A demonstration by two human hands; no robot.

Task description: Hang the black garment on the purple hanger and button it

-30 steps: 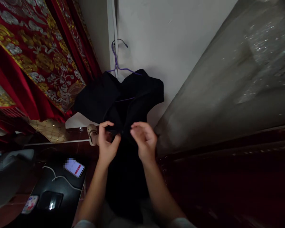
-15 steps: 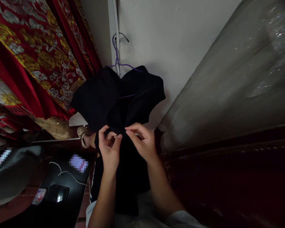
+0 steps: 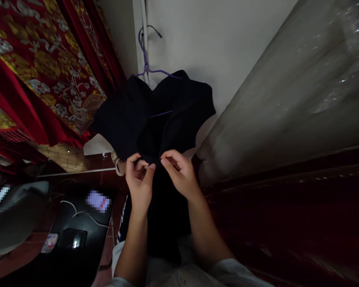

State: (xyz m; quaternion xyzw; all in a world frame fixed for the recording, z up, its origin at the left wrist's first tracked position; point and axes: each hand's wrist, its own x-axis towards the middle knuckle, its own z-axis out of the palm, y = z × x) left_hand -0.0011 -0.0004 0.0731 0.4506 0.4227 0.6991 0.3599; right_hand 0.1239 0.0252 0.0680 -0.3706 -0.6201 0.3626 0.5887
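A dark, nearly black shirt (image 3: 122,115) hangs on a purple wire hanger (image 3: 161,71) against the pale wall. Its neck gapes at the front, and the hanger's lower bar shows inside. My left hand (image 3: 140,175) pinches the dark cloth at the bottom of the opening between thumb and fingers. Close beside it, my right hand (image 3: 179,171) pinches the front edge with thumb and forefinger. The two sets of fingertips are a little apart. Whether a button lies between them is too small and dark to tell.
On the left hang red cloths (image 3: 48,67) with gold and silver embroidery. Below them a black bench (image 3: 86,255) carries a lit phone (image 3: 98,200), a white cable (image 3: 91,217) and a dark phone (image 3: 72,238). A large plastic-wrapped item (image 3: 281,99) leans at the right.
The hanger and upper shirt appear slightly higher in view. Both hands keep their pinch on the cloth, with the right fingertips shifted slightly up and right. The shoe is now more covered by the shirt.
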